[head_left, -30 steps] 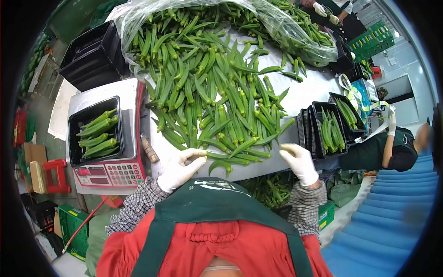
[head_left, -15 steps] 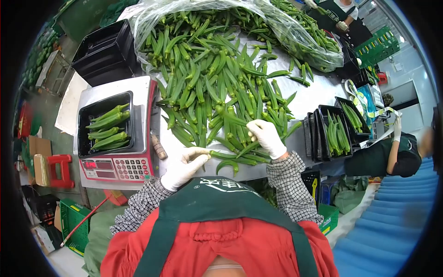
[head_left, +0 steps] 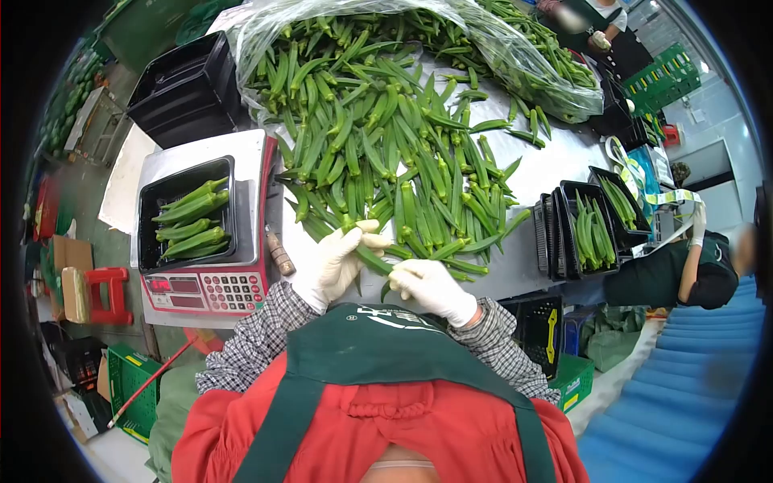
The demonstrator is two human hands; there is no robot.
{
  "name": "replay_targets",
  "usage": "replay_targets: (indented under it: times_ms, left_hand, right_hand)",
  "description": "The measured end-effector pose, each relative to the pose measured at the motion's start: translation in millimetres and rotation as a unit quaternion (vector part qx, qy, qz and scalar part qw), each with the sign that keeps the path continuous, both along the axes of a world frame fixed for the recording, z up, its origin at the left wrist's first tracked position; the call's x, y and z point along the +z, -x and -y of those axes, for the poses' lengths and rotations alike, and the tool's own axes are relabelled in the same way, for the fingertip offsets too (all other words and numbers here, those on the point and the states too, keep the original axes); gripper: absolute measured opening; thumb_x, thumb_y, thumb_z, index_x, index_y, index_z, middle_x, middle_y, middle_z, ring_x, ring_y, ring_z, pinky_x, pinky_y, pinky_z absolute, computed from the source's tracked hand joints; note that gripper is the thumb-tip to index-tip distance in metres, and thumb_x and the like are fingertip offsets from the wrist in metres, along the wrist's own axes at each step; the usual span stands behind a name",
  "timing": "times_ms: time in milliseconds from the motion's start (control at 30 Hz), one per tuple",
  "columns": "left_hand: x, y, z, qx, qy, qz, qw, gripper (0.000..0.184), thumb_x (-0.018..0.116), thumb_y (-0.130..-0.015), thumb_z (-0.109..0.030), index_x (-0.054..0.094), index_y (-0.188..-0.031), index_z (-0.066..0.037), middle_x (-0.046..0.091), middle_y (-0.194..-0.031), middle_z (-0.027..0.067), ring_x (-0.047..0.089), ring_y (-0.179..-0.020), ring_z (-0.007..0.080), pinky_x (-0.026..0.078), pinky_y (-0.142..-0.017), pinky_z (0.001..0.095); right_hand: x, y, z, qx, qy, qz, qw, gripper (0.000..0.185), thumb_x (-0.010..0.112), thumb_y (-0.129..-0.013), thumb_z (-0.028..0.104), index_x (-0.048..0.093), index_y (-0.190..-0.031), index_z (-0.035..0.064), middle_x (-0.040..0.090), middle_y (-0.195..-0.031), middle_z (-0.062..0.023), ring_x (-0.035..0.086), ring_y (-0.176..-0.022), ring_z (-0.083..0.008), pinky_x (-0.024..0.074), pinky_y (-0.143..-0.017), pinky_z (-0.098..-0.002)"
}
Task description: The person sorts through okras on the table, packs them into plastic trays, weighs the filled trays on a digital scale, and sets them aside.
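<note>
My left hand (head_left: 328, 270), in a white glove, is closed around an okra pod (head_left: 372, 261) just in front of the apron. My right hand (head_left: 439, 291), also gloved, has its fingers pinched together at the pod's lower end, where a dark green tip shows beside the fingertips. Beyond both hands spreads a big pile of loose okra (head_left: 386, 149) on the metal table. To the left, a black tray (head_left: 187, 173) holding several okra pods rests on a red and white digital scale (head_left: 262, 201).
A stack of black trays (head_left: 173, 109) stands behind the scale. Clear plastic (head_left: 515, 60) covers okra at the back. On the right are filled trays (head_left: 594, 233) and a co-worker (head_left: 684, 266) holding a label strip. A knife-like handle (head_left: 279, 256) lies beside the scale.
My right hand has moved left and toward my body, close to my left hand. My left hand has risen slightly and now has an okra pod in its grasp.
</note>
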State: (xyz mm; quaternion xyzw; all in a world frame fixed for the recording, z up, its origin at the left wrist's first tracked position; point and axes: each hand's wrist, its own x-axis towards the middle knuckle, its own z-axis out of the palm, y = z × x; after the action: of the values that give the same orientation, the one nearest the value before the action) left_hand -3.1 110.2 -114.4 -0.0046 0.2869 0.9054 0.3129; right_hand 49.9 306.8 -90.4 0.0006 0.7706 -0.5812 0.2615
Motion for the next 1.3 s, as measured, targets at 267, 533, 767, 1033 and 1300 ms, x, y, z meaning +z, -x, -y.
replay_targets:
  times_ms: [267, 533, 767, 1033, 1300]
  left_hand:
    - [-19, 13, 20, 0.097, -0.029, 0.148, 0.984, 0.023, 0.056, -0.09, -0.026, 0.054, -0.098, -0.005, 0.059, -0.078, 0.0058, 0.059, -0.079, 0.0233, 0.049, -0.079, 0.0383]
    - [-30, 2, 8, 0.036, -0.05, 0.213, 0.975, 0.018, 0.057, -0.088, -0.018, 0.055, -0.099, -0.004, 0.059, -0.084, 0.0083, 0.06, -0.079, 0.0229, 0.053, -0.072, 0.038]
    - [-21, 0, 13, 0.033, -0.03, 0.175, 0.984, 0.027, 0.057, -0.088, -0.016, 0.052, -0.109, 0.0, 0.061, -0.097, 0.0122, 0.062, -0.087, 0.0235, 0.052, -0.077, 0.0381]
    - [-8, 3, -9, -0.071, -0.08, 0.071, 0.992, 0.039, 0.052, -0.09, -0.017, 0.044, -0.124, 0.001, 0.055, -0.115, 0.0135, 0.056, -0.103, 0.0222, 0.046, -0.089, 0.0397]
    - [-39, 4, 14, 0.036, -0.091, 0.167, 0.981, 0.03, 0.057, -0.085, -0.009, 0.05, -0.113, 0.002, 0.059, -0.105, 0.0138, 0.059, -0.091, 0.0228, 0.05, -0.083, 0.0372]
  right_hand:
    - [-30, -2, -67, -0.011, -0.436, -0.407, 0.803, 0.021, 0.061, -0.073, 0.005, 0.061, -0.093, 0.0075, 0.058, -0.093, -0.0105, 0.06, -0.078, -0.0284, 0.0496, -0.068, -0.0341]
    - [-16, 22, -59, -0.121, -0.28, -0.394, 0.867, 0.009, 0.06, -0.076, 0.005, 0.057, -0.085, 0.0064, 0.056, -0.082, -0.0122, 0.058, -0.075, -0.0308, 0.0474, -0.066, -0.0354]
    - [22, 33, -27, -0.077, -0.246, -0.486, 0.835, 0.012, 0.06, -0.073, 0.001, 0.059, -0.086, 0.0013, 0.06, -0.083, -0.014, 0.059, -0.077, -0.0304, 0.0484, -0.069, -0.0347]
    - [39, 39, 36, 0.014, -0.047, -0.489, 0.871, 0.016, 0.058, -0.075, 0.0, 0.059, -0.091, 0.0009, 0.06, -0.087, -0.0139, 0.059, -0.079, -0.0276, 0.0485, -0.07, -0.0334]
    - [-32, 82, -5, -0.082, -0.37, -0.369, 0.848, 0.051, 0.065, -0.076, 0.034, 0.052, -0.113, 0.0021, 0.055, -0.098, -0.0181, 0.058, -0.089, -0.033, 0.0485, -0.075, -0.0403]
